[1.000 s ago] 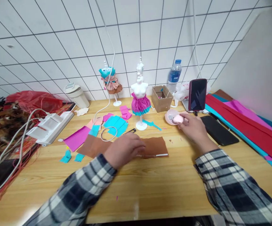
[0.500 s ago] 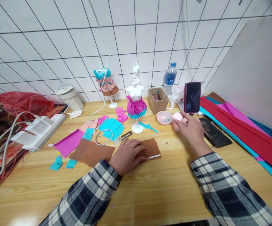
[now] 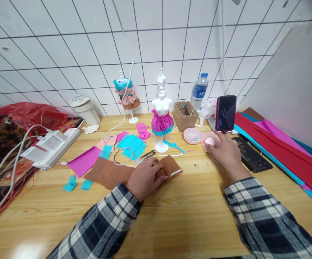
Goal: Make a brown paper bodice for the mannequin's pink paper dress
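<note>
brown paper [image 3: 110,173], centre: left hand [image 3: 146,178] atop, grip unclenched; pink lump [image 3: 209,141], right of centre: right hand [image 3: 226,151], grip unclear.

White characters, too small to be read surely, are printed on the blue label of the water bottle [image 3: 200,90], behind and right of the cardboard box [image 3: 185,116]. Marks on the black smartphone [image 3: 254,154], right of the box, cannot be deciphered.
</note>
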`<state>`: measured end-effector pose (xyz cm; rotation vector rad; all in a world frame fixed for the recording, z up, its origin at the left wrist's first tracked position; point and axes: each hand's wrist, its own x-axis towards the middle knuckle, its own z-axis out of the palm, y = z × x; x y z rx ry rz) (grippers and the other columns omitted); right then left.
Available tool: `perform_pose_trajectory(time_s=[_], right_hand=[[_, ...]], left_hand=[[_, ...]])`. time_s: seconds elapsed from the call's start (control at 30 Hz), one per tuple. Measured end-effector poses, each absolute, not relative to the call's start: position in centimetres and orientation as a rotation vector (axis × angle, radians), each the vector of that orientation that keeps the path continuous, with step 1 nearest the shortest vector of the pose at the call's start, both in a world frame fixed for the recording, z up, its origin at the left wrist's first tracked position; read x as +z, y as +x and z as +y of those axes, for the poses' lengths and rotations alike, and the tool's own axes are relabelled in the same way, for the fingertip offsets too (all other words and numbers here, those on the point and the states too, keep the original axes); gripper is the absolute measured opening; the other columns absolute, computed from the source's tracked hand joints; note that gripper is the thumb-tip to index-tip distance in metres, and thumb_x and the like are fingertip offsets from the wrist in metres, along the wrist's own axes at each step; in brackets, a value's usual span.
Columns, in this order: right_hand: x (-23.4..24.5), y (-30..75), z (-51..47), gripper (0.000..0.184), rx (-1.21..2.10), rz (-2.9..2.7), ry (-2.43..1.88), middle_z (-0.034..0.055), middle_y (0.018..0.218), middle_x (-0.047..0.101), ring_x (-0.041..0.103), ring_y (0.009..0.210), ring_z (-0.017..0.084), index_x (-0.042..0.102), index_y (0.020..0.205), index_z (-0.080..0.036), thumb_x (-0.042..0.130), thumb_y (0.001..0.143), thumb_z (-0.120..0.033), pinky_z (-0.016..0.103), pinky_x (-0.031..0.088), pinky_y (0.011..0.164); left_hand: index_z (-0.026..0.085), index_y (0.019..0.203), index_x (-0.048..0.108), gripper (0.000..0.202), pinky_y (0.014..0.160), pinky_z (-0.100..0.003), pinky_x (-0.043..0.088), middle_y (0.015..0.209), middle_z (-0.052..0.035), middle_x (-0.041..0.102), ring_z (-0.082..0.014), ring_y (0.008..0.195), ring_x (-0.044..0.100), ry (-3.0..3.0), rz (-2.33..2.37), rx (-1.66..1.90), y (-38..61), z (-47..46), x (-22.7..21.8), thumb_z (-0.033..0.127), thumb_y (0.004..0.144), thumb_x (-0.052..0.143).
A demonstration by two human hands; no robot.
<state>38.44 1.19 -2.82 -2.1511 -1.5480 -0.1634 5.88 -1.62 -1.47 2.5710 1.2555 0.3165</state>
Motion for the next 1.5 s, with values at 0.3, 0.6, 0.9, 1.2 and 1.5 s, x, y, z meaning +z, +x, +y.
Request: perform_pose_trajectory(time_s=[0.3,0.6,0.9,1.2,1.5], right_hand=[[-1.3,32.4,-1.2,0.033,0.402,-1.897,-1.697,0.0025,0.067,0.063,0.056,0.061,0.018,0.07,0.082,-0.022,0.049,0.089,-0.047,0.029,0.04,0.058],[-2.4,27.2,-2.2,0.033,1.352,-1.438,-1.344,0.0005,0.083,0.064,0.056,0.07,0.014,0.066,0.09,-0.021,0.065,0.079,-0.053,0.026,0.042,0.061],[-2.1,25.5,-2.9,0.055,1.714,-0.719,-0.848,-0.0004,0.088,0.072,0.064,0.078,0.014,0.062,0.111,-0.023,0.085,0.062,-0.023,0.024,0.047,0.071],[-1.8,26.6,-2.5,0.049,1.574,-0.787,-0.928,-0.0014,0.081,0.071,0.063,0.075,0.013,0.061,0.107,-0.021,0.083,0.064,-0.026,0.026,0.045,0.075],[0.1,25.1,-3.5,0.063,1.701,-1.507,-0.898,-0.0087,0.066,0.055,0.053,0.06,0.011,0.037,0.132,-0.026,0.069,0.077,-0.022,0.024,0.04,0.058]], left_hand=[[0.021,0.117,0.06,0.044,0.097,-0.046,0.047,0.12,-0.0119,0.055,-0.0286,0.112,0.053,2.424,1.265,0.543,5.9,-1.5,-2.5,0.031,0.077,0.073],[0.02,0.125,0.054,0.048,0.103,-0.043,0.044,0.126,-0.0119,0.049,-0.0257,0.119,0.049,2.399,1.307,1.015,6.0,-1.8,-1.6,0.031,0.081,0.07],[0.022,0.124,0.055,0.048,0.101,-0.044,0.043,0.125,-0.0113,0.051,-0.027,0.117,0.05,2.453,1.428,1.059,6.1,-2.1,-1.1,0.043,0.082,0.068],[0.021,0.138,0.043,0.051,0.107,-0.049,0.032,0.14,-0.0139,0.05,-0.029,0.131,0.044,2.404,1.346,1.024,5.6,-2.2,-0.6,0.042,0.093,0.052],[0.019,0.118,0.064,0.06,0.095,-0.039,0.045,0.114,-0.0105,0.068,-0.0273,0.11,0.06,1.74,0.893,0.65,2.6,-1.1,3.9,0.067,0.087,0.045]])
